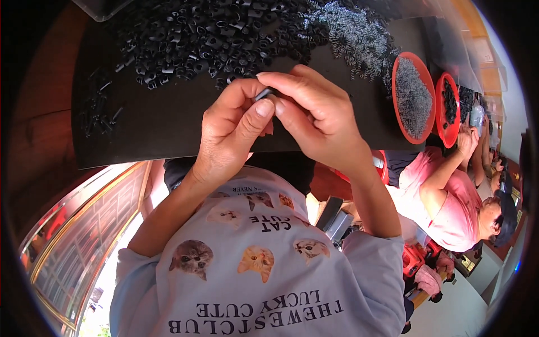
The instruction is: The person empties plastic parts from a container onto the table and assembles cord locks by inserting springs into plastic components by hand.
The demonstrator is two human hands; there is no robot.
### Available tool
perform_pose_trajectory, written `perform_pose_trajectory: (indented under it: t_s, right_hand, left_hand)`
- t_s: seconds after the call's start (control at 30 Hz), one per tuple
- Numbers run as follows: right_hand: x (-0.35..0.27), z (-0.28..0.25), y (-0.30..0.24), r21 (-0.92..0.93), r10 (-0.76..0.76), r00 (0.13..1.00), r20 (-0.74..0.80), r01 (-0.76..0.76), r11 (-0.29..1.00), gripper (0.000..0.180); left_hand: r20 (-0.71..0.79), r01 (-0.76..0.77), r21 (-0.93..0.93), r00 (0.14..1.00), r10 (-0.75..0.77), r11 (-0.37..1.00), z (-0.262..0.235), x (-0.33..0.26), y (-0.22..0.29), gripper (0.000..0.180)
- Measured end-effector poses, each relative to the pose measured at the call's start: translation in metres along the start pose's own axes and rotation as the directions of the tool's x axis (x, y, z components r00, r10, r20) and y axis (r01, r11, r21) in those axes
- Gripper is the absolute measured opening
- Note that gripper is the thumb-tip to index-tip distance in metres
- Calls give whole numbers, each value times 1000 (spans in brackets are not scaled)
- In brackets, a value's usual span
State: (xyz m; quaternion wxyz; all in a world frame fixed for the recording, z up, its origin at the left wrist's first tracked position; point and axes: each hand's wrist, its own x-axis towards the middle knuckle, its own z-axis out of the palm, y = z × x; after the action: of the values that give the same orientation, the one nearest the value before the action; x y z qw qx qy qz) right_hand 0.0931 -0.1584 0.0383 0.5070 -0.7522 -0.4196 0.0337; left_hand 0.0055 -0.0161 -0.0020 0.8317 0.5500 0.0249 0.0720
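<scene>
Both my hands meet above the near part of a black table (168,121). Between the thumb and fingers of my left hand (231,126) is a small black plastic part (264,94), mostly covered by the fingertips. The fingertips of my right hand (317,112) pinch at the same part from the other side. Just beyond the hands spreads a big heap of black plastic pieces (196,39), curved and tube-like. A pile of small metal springs (356,36) lies to its right.
A red bowl of springs (400,98) stands at the table's right edge, beside another red bowl with black parts (441,112). Several thin black pieces (100,109) lie at the left. To the right sits a co-worker in pink (449,208), hands over the table.
</scene>
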Motion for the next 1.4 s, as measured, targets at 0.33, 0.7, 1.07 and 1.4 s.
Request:
perform_pose_trajectory:
  t_s: [0.33,0.7,1.07,1.4]
  right_hand:
    - [3,-75,53,-582,127,986,-106,-165,796,12]
    - [8,-64,48,-760,185,979,86,-56,648,12]
    - [-2,-78,41,-758,142,989,47,-57,649,14]
    - [5,-73,42,-744,127,988,85,-21,668,12]
  left_hand:
    - [20,21,73,1000,-22,997,3,-3,6,19]
    - [33,0,97,999,-3,995,1,-1,3,20]
    - [73,-33,106,997,25,994,0,0,3,15]
    - [71,-37,132,997,28,991,0,0,3,15]
